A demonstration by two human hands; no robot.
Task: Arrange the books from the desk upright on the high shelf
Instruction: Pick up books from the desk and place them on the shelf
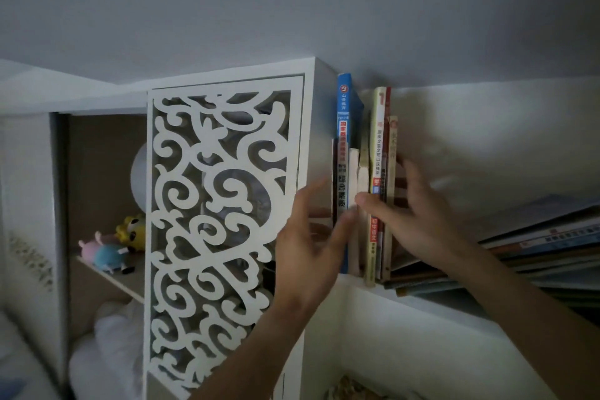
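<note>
Wall [292, 3] — one, plain grey-white, filling the upper view.

Cabinet [311, 114] — one, white, with one fretwork door [220, 204] cut in scrolls; to its left an open bay with a shelf board [107, 276].

Shelf [422, 305] — one white ledge to the right of the cabinet, carrying all the books.

Leaning stack [548, 247] — a slumped pile of thin books and magazines at the right, tilted against the upright row; count cannot be told, writing too blurred to read.

Upright books — about six spines, standing between the cabinet side and the stack. Blue book [344, 127], tallest, just beside the cabinet; Chinese characters down its spine, "2017" near the top. Two short pale books [363, 172], no writing legible. Yellow book [377, 146], black Chinese lettering, red at the foot. Red book [387, 104] and a shorter tan book [393, 140] beside it, the latter with red characters.

Hands — two. Left hand [311, 237]: fingers straight and spread, tips lying on the blue book's lower spine, gripping nothing. Right hand [412, 214]: fingers spread past the tan book's far side, thumb across the pale and yellow spines — whether it pinches the row cannot be told.

Plush toys [110, 247] — about three, pink, blue, yellow, on the shelf board.
</note>
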